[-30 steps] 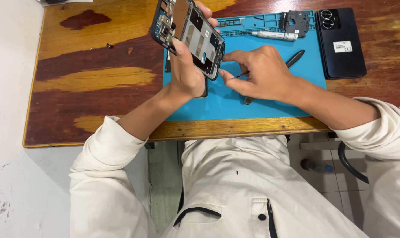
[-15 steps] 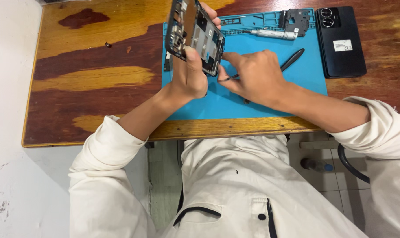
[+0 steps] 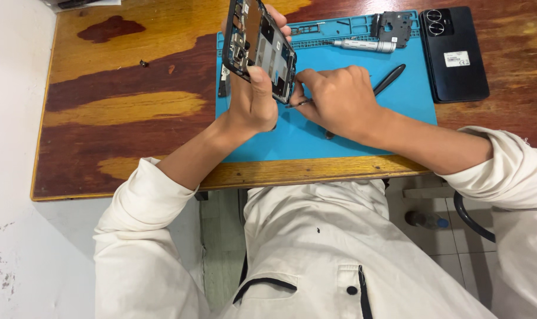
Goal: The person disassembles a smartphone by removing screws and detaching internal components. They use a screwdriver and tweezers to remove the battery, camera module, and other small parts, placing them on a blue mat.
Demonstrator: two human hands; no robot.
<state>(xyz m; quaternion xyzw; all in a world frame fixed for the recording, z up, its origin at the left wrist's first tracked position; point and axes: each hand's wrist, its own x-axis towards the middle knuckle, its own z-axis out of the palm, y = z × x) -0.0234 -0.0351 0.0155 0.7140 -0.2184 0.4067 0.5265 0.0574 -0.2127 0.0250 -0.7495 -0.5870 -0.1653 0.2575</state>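
Note:
My left hand grips an opened phone body with its insides showing, held tilted above the blue work mat. My right hand pinches thin metal tweezers, whose tips reach the lower edge of the phone body. Both hands hover over the mat's near half, close together.
On the mat lie a silver screwdriver, a black pen-like pry tool and a black inner cover plate. A black phone back panel rests on the wooden table at the right. A small screw lies at the left.
The phone body has tipped more upright in my left hand, and my right hand with the tweezers has moved in closer to its lower edge.

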